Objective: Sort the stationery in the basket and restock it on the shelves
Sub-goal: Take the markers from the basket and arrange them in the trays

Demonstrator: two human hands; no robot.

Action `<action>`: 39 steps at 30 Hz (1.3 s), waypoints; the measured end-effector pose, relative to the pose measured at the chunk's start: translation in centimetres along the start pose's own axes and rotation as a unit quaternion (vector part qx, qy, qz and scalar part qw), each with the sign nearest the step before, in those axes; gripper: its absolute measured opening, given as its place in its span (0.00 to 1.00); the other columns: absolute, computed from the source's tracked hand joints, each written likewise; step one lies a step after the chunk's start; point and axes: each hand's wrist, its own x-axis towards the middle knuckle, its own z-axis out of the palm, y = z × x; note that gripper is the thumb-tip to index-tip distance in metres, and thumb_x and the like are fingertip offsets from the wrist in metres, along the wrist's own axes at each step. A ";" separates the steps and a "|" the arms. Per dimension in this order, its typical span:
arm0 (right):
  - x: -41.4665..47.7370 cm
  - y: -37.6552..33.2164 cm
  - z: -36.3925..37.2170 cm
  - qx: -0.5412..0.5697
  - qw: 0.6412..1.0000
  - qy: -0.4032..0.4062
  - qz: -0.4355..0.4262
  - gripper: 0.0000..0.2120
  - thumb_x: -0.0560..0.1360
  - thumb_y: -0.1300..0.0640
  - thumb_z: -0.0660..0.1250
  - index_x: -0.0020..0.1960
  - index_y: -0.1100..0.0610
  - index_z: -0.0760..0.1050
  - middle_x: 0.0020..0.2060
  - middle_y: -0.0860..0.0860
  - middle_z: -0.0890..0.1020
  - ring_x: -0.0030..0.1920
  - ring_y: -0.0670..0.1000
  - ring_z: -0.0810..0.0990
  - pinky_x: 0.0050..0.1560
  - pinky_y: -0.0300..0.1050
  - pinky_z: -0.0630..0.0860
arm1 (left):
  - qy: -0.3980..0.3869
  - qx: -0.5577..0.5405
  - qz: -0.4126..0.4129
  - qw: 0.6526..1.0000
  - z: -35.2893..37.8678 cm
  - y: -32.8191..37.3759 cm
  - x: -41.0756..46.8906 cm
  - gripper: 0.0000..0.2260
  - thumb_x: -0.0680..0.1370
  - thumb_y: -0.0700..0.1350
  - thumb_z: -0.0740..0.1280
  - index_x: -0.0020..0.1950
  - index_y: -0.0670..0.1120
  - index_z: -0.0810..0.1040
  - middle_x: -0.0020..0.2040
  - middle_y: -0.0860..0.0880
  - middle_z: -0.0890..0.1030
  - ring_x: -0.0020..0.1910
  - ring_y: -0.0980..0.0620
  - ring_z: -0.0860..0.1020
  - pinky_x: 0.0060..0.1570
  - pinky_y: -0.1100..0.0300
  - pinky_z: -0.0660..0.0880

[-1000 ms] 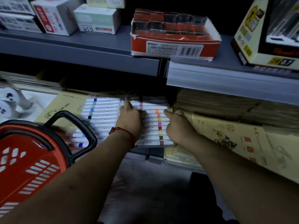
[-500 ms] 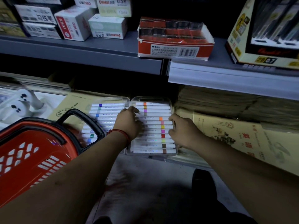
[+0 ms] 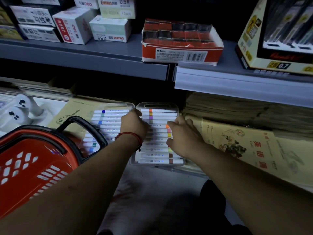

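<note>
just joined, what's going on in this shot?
A person is restocking stationery. Both hands are on a clear plastic case of coloured markers: the left hand is at its left edge with its fingers hidden, and the right hand is spread over its right side. The case lies flat below the grey metal shelf, next to a second clear marker case. The red plastic basket with a black handle sits at the left.

The grey shelf [image 3: 110, 51] carried white boxes [image 3: 74, 26] at eleven o'clock, a red carton [image 3: 182, 55] at twelve, a yellow box [image 3: 250, 39] at two.
</note>
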 end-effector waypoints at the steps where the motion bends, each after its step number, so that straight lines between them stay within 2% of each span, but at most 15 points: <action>1: 0.1 0.0 -0.1 -0.015 1.000 0.007 -0.012 0.24 0.78 0.52 0.67 0.73 0.53 0.68 0.68 0.52 0.66 0.68 0.57 0.63 0.65 0.50 0.67 | 0.002 0.010 -0.002 1.000 0.1 0.2 0.0 0.12 0.77 0.41 0.68 0.61 0.44 0.76 0.58 0.42 0.81 0.38 0.54 0.73 0.35 0.70 0.65; 3: 0.2 0.3 0.0 -0.030 0.999 0.009 -0.041 0.24 0.79 0.54 0.67 0.74 0.53 0.68 0.71 0.51 0.65 0.70 0.56 0.62 0.67 0.50 0.67 | 0.006 0.014 -0.005 1.000 0.4 0.3 0.2 0.10 0.77 0.41 0.69 0.57 0.44 0.76 0.56 0.42 0.82 0.46 0.49 0.76 0.44 0.64 0.67; 5: 0.2 0.6 0.1 -0.026 0.998 -0.005 -0.059 0.25 0.79 0.56 0.67 0.75 0.54 0.67 0.75 0.51 0.63 0.73 0.56 0.61 0.69 0.50 0.65 | 0.009 -0.012 -0.016 1.000 0.5 0.0 0.5 0.09 0.75 0.41 0.72 0.54 0.46 0.78 0.53 0.43 0.83 0.51 0.46 0.79 0.46 0.63 0.68; 7: 0.3 0.8 0.1 -0.017 0.998 -0.009 -0.060 0.24 0.80 0.56 0.67 0.74 0.55 0.67 0.75 0.52 0.63 0.75 0.56 0.60 0.71 0.49 0.65 | 0.000 -0.055 -0.024 0.998 0.2 -0.3 0.7 0.08 0.73 0.42 0.75 0.51 0.46 0.81 0.50 0.45 0.84 0.48 0.49 0.81 0.44 0.65 0.71; 10: 0.6 1.0 0.1 0.015 0.999 -0.002 -0.044 0.23 0.79 0.56 0.68 0.72 0.56 0.69 0.72 0.51 0.66 0.74 0.55 0.62 0.71 0.49 0.65 | -0.049 -0.115 0.000 0.992 -0.7 -0.6 0.6 0.07 0.71 0.44 0.79 0.44 0.44 0.84 0.41 0.47 0.84 0.38 0.52 0.80 0.35 0.69 0.74; 12: 0.9 0.9 0.0 0.028 0.999 -0.001 -0.032 0.23 0.79 0.56 0.69 0.72 0.57 0.69 0.71 0.50 0.66 0.72 0.54 0.64 0.71 0.50 0.66 | -0.100 -0.156 0.028 0.982 -1.4 -0.8 0.3 0.09 0.71 0.46 0.79 0.41 0.42 0.83 0.37 0.47 0.84 0.35 0.53 0.80 0.35 0.66 0.77; 16: 1.4 0.7 -0.2 0.067 0.998 -0.013 -0.009 0.25 0.79 0.52 0.69 0.73 0.57 0.69 0.71 0.50 0.66 0.73 0.54 0.64 0.72 0.50 0.67 | -0.165 -0.169 0.043 0.971 -1.7 -1.6 0.1 0.10 0.71 0.47 0.79 0.49 0.46 0.85 0.41 0.40 0.85 0.41 0.50 0.84 0.46 0.52 0.81; 19: 1.7 0.2 -0.3 0.126 0.992 0.025 0.014 0.25 0.80 0.46 0.67 0.74 0.55 0.71 0.70 0.52 0.70 0.70 0.54 0.69 0.68 0.49 0.70 | -0.155 -0.253 0.050 0.954 -1.7 -1.1 0.0 0.06 0.75 0.40 0.75 0.51 0.40 0.85 0.43 0.43 0.87 0.44 0.50 0.86 0.51 0.50 0.82; 24: 2.8 0.0 -0.2 0.099 0.991 0.083 0.034 0.14 0.81 0.57 0.66 0.66 0.52 0.77 0.61 0.54 0.77 0.61 0.57 0.76 0.53 0.47 0.74 | -0.142 -0.330 0.039 0.932 -1.1 0.1 -0.2 0.06 0.78 0.42 0.72 0.48 0.39 0.85 0.46 0.41 0.87 0.43 0.49 0.82 0.51 0.52 0.80; 27: 3.1 0.3 0.4 0.102 0.990 0.090 0.031 0.13 0.79 0.57 0.68 0.63 0.54 0.78 0.58 0.56 0.76 0.61 0.59 0.74 0.55 0.50 0.75 | -0.159 -0.377 0.025 0.912 -0.8 -0.3 -0.2 0.08 0.78 0.42 0.72 0.50 0.37 0.85 0.48 0.40 0.86 0.47 0.49 0.83 0.56 0.53 0.80; 31: 3.4 0.4 0.7 0.112 0.983 0.139 0.039 0.07 0.79 0.59 0.68 0.56 0.57 0.80 0.54 0.57 0.75 0.58 0.59 0.73 0.51 0.49 0.75 | -0.194 -0.407 0.036 0.892 -0.8 -0.2 -0.3 0.09 0.77 0.39 0.71 0.55 0.37 0.84 0.51 0.42 0.86 0.50 0.52 0.85 0.51 0.64 0.78; 33: 3.6 0.2 0.5 0.149 0.973 0.170 0.039 0.05 0.80 0.60 0.66 0.53 0.59 0.79 0.49 0.57 0.75 0.50 0.58 0.75 0.45 0.48 0.72 | -0.211 -0.414 0.029 0.885 -0.9 -0.1 -0.3 0.11 0.77 0.37 0.71 0.59 0.38 0.83 0.54 0.43 0.86 0.54 0.52 0.84 0.51 0.66 0.78; 35: 3.7 -0.1 0.3 0.234 0.953 0.186 0.046 0.07 0.81 0.59 0.66 0.46 0.61 0.76 0.41 0.55 0.75 0.40 0.56 0.75 0.38 0.48 0.68 | -0.204 -0.421 0.009 0.884 -0.9 -0.3 -0.2 0.13 0.76 0.35 0.72 0.60 0.38 0.82 0.54 0.43 0.86 0.53 0.52 0.84 0.52 0.64 0.79; 37: 3.9 -0.5 0.0 0.368 0.914 0.161 0.061 0.11 0.81 0.59 0.66 0.42 0.63 0.73 0.34 0.57 0.78 0.34 0.56 0.78 0.37 0.51 0.73 | -0.194 -0.405 0.007 0.893 -0.7 -0.5 -0.1 0.14 0.75 0.33 0.72 0.60 0.38 0.81 0.53 0.42 0.86 0.50 0.51 0.85 0.53 0.60 0.81; 39: 3.8 -1.2 -0.3 0.499 0.858 0.096 0.075 0.06 0.81 0.62 0.66 0.46 0.63 0.76 0.37 0.58 0.82 0.33 0.53 0.81 0.38 0.49 0.80 | -0.193 -0.383 0.020 0.903 -0.8 -0.8 -0.1 0.13 0.75 0.32 0.72 0.59 0.37 0.81 0.51 0.41 0.86 0.48 0.49 0.85 0.53 0.58 0.81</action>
